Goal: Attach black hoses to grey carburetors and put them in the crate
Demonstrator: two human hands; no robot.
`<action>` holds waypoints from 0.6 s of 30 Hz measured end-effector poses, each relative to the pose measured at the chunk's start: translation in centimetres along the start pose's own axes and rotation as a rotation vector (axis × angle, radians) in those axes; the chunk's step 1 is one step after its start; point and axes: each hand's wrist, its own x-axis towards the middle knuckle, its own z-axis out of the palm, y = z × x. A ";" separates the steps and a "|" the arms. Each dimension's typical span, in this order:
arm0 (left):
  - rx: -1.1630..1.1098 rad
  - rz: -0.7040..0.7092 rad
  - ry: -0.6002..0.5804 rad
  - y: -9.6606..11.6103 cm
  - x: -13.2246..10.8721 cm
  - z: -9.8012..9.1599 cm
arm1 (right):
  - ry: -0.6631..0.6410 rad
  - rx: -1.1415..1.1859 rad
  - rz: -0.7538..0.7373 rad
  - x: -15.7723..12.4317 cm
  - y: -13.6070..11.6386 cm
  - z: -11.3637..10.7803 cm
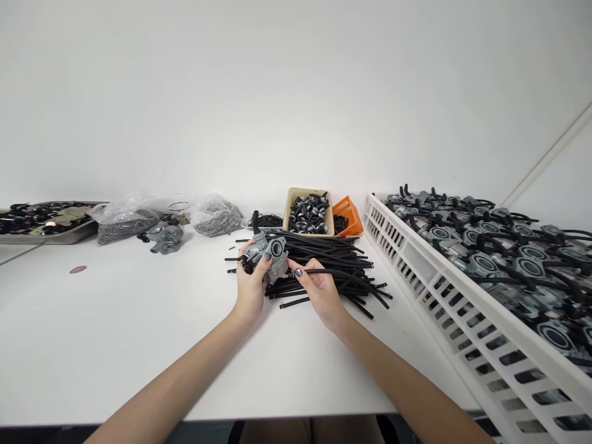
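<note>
A grey metal carburetor with a black elbow on top is gripped in my left hand, thumb across its front. My right hand pinches a black rubber hose close to the carburetor's lower right side. The hose's end is at the carburetor; whether it sits on a fitting I cannot tell. Under and behind both hands lies a pile of black hoses on the white table.
A white slotted crate full of carburetors stands at right. Behind the hoses are a cream bin of small black-and-metal parts and an orange basket. Leftward lie another carburetor, plastic bags of small parts and a metal tray.
</note>
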 end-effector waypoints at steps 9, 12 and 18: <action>0.005 0.035 0.025 0.3 -0.3 0.3 | -0.088 -0.014 -0.056 -0.2 0.3 0.0; -0.027 0.002 0.028 0.5 -0.4 0.5 | -0.107 -0.056 -0.060 -0.2 0.6 -0.1; -0.010 0.009 0.004 0.5 -0.7 0.4 | -0.080 -0.098 -0.121 -0.1 1.0 -0.4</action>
